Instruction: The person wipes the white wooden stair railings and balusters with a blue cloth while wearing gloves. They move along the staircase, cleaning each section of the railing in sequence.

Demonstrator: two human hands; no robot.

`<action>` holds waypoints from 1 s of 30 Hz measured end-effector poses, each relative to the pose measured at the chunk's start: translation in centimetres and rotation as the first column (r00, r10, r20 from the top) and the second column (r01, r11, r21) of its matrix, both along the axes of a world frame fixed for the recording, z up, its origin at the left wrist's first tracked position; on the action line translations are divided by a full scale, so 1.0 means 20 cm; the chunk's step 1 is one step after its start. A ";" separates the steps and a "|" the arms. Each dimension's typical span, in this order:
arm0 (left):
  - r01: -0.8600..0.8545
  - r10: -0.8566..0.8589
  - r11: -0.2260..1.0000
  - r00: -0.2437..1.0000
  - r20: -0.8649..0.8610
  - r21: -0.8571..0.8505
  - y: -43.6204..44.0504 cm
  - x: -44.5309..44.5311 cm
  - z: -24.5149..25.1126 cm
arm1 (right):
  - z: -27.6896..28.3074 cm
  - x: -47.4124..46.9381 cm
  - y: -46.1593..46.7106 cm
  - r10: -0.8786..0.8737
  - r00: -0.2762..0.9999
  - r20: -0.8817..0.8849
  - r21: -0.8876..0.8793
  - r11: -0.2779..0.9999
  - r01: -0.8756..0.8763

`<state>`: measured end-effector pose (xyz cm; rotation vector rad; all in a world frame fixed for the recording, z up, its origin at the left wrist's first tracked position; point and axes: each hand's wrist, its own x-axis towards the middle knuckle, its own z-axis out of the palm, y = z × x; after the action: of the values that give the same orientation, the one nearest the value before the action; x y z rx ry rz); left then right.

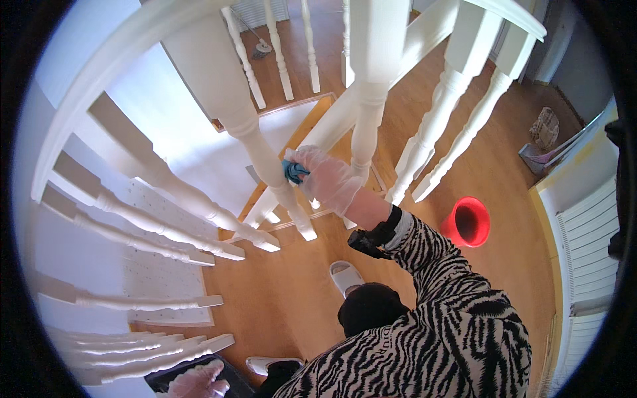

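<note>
My right hand (326, 174), in a clear plastic glove, grips a crumpled blue cloth (294, 172). The cloth presses against the lower turned part of a white baluster (264, 154), thicker in view than its neighbours. Another white baluster (368, 124) stands just to the right of that hand. At the lower left edge is my left hand (199, 380), also gloved, beside the ends of several white balusters (154, 348) and over a dark object (239, 378). Its fingers look bent, and whether anything is in them is not clear.
A red bucket (467, 221) stands on the wooden floor (278, 298) to the right. The white handrail (99, 64) curves around the left and top. Beyond the balusters lies a stair opening (293, 124). A dustpan (535, 158) and radiator (592, 239) are at the right.
</note>
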<state>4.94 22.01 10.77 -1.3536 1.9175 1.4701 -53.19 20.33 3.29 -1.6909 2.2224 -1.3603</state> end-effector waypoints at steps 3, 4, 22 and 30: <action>0.013 -0.021 0.998 0.990 0.140 0.064 0.16 0.16 0.04 | 0.02 0.01 0.04 0.052 0.997 0.055 0.142 0.988 -0.060; -0.016 0.020 1.000 0.984 0.177 -0.023 0.25 0.18 0.08 | 0.02 0.02 0.06 0.048 0.999 -0.010 0.129 0.991 -0.046; 0.222 -0.292 0.684 0.956 0.018 -0.695 0.71 -0.24 -0.21 | 0.41 -0.09 -0.29 -0.183 0.549 -0.816 0.141 0.857 0.495; -0.069 -0.150 0.797 0.940 -0.307 -0.600 0.39 -0.51 -0.33 | 0.52 -0.33 -0.46 -0.205 0.177 -0.963 -0.038 0.748 0.662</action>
<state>-5.22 29.80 4.18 -1.3361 2.8019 1.1603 -59.89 11.04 13.60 -1.9320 3.4556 0.5460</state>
